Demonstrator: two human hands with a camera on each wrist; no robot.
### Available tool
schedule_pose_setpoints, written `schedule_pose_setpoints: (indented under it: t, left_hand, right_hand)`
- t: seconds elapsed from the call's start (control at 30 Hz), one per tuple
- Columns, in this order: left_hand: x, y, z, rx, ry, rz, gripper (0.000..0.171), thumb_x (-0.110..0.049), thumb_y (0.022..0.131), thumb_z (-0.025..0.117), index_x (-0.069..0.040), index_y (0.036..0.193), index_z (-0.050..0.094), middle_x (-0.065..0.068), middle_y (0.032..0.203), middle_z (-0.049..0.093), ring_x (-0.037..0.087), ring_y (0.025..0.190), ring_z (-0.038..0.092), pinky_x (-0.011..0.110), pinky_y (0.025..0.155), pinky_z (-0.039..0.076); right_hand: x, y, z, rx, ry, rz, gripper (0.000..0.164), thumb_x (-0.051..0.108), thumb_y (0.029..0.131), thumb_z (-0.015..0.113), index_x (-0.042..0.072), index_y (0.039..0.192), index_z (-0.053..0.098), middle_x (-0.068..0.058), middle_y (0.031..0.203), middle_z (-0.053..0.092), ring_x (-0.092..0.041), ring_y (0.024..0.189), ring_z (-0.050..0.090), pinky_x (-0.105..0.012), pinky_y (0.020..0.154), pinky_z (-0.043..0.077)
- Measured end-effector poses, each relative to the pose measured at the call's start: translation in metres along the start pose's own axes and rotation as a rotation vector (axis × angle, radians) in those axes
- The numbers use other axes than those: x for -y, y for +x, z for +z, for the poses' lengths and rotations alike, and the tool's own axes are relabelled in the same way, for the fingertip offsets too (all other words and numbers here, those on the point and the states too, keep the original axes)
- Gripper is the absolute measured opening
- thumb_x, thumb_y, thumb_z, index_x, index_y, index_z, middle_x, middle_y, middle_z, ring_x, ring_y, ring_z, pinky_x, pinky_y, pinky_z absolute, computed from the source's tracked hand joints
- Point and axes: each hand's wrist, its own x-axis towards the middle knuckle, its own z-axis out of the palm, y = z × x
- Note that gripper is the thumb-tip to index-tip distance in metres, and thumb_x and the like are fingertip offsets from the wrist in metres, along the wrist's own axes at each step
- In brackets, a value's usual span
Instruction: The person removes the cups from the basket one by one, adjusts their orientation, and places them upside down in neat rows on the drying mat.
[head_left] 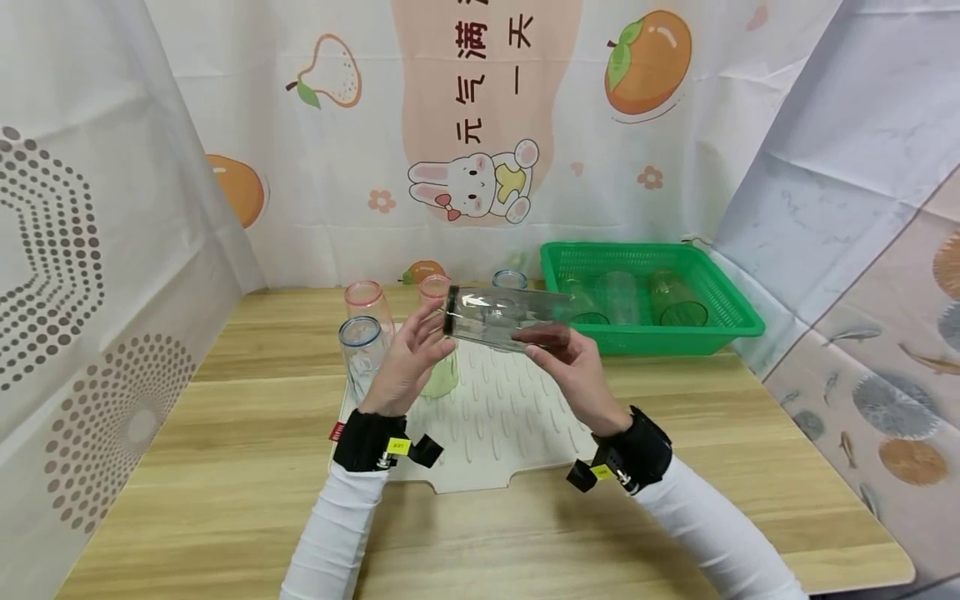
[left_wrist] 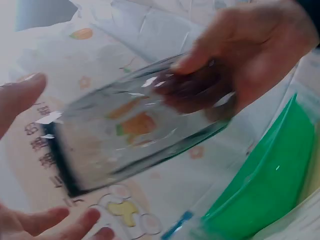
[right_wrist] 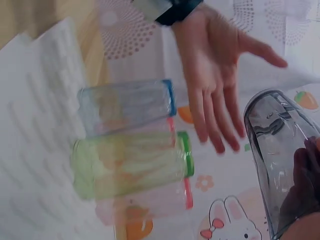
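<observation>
My right hand [head_left: 573, 375] grips a clear grey drinking glass [head_left: 487, 312] near one end, thumb on the near side and fingers round it, partly seen through the wall. The glass lies almost level in the air above a white ridged draining mat [head_left: 480, 425]. Its dark-edged end points at my left hand [head_left: 408, 358]. In the right wrist view the left hand [right_wrist: 215, 85] has its fingers straight and spread, apart from the glass. Beside it stand a blue-rimmed glass [right_wrist: 127, 107], a green glass [right_wrist: 132, 162] and pink-rimmed glasses [head_left: 363, 293].
A green plastic basket [head_left: 667, 340] at the back right holds several glasses lying down. Another blue-rimmed glass [head_left: 510, 278] stands at the back, partly hidden behind the held one. A printed curtain [head_left: 322, 167] hangs behind the wooden table [head_left: 225, 450].
</observation>
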Motion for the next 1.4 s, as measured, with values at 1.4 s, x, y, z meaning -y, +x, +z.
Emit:
schedule_pose_setpoints:
  t: [1.4]
  left_hand:
    - [0.069,0.076,0.003,-0.102,0.402,0.269,0.075,-0.013,0.086,0.074,-0.012,0.147,0.031,0.011,0.143,0.041,0.026,0.131,0.041,0.038,0.108,0.032]
  right_hand:
    - [0.005,-0.043,-0.069,-0.334,-0.148,0.153,0.058,0.012,0.088,0.071,0.013,0.140,0.045,-0.013,0.139,0.044,-0.025,0.129,0.042,-0.037,0.108,0.032]
